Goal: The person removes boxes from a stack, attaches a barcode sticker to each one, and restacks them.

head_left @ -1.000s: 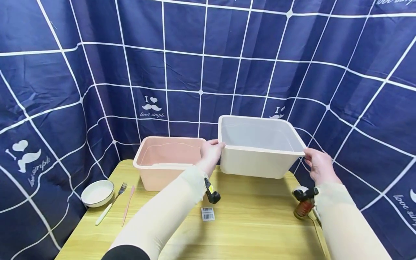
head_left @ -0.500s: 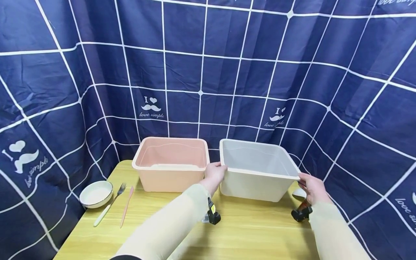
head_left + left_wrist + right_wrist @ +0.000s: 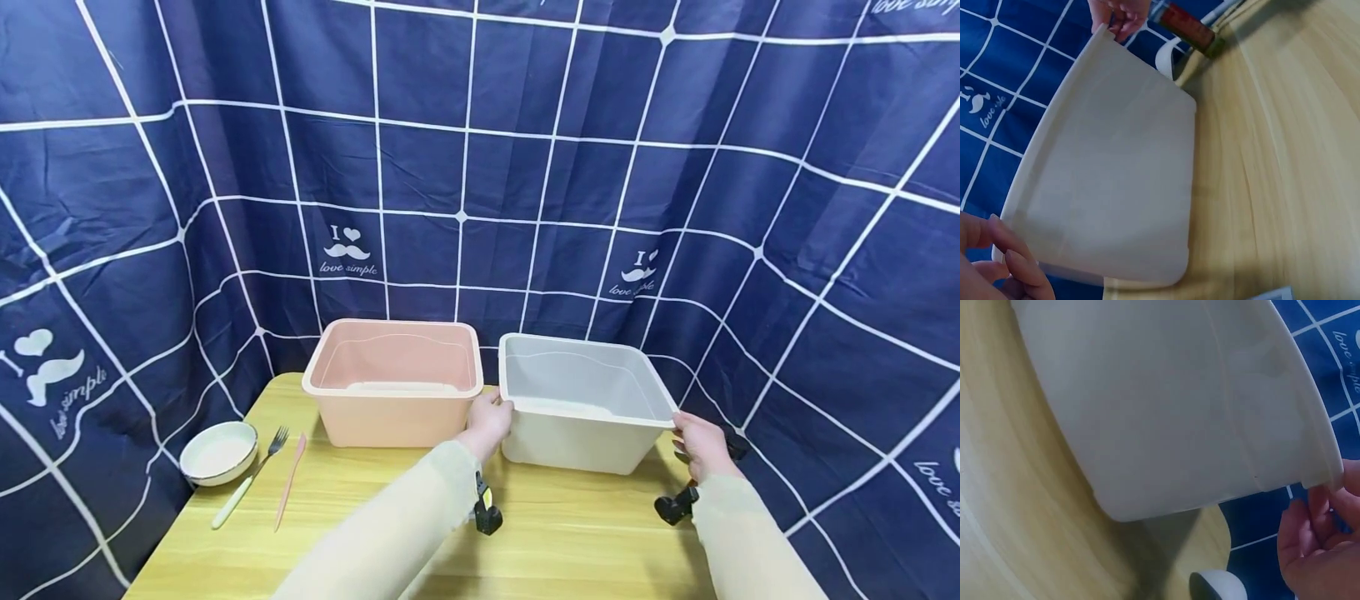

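White tub (image 3: 577, 440) has come down beside pink tub (image 3: 397, 422); we pinch its rim, left grip (image 3: 488, 422) and right grip (image 3: 702, 442); lowering seems nearly done.

left arm (image 3: 397, 517) and right arm (image 3: 750, 533) extended forward, both hands gripping.
the left arm, in a pale sleeve (image 3: 446, 479), slants up and rightward through the head view to the left hand (image 3: 490, 417); the right arm, likewise sleeved, rises leftward to the right hand (image 3: 701, 444). the hands are well apart, the left somewhat higher in this view, each pinching with thumb and bent fingers (image 3: 1019, 265). the left wrist view shows the left hand in the lower left corner, cut by the border, and the right hand at the upper edge; in the right wrist view, the right hand enters at lower right, fingertips curled.
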`<action>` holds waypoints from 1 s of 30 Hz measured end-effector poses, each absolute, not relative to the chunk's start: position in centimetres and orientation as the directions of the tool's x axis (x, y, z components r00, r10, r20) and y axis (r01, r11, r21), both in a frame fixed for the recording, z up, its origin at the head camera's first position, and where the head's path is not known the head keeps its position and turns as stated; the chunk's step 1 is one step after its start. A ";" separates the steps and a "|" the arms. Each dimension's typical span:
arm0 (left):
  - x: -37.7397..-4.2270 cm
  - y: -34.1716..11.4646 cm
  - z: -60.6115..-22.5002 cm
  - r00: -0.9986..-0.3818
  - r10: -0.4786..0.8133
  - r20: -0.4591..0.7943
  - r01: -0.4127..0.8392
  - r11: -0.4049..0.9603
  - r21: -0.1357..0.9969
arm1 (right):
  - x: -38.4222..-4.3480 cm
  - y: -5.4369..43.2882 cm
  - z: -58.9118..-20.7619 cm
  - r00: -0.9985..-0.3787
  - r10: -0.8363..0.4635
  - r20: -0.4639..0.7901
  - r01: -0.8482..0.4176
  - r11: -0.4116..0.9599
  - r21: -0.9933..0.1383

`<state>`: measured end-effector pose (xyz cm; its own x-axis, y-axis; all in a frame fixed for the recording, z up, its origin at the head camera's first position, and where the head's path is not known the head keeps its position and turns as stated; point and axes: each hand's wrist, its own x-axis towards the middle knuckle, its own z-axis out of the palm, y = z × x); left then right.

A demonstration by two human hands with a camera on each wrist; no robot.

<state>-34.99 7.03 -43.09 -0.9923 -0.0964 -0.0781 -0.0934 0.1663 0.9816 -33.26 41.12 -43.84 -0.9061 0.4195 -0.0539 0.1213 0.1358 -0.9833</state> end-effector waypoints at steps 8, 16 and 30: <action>-34.7 6.7 -43.5 -0.998 -0.052 -0.027 -0.039 0.250 0.967 | -33.1 40.0 -43.7 -0.887 0.457 0.064 0.130 0.382 -0.915; -33.0 4.2 -42.4 -0.983 0.062 0.172 0.183 0.402 0.897 | -34.1 35.2 -39.0 -0.872 0.345 0.347 0.061 0.780 -0.623; -31.9 -3.0 -45.7 -0.968 0.166 0.187 0.241 0.426 0.872 | -30.6 20.3 -41.3 -0.932 -0.083 0.353 -0.327 0.611 -0.721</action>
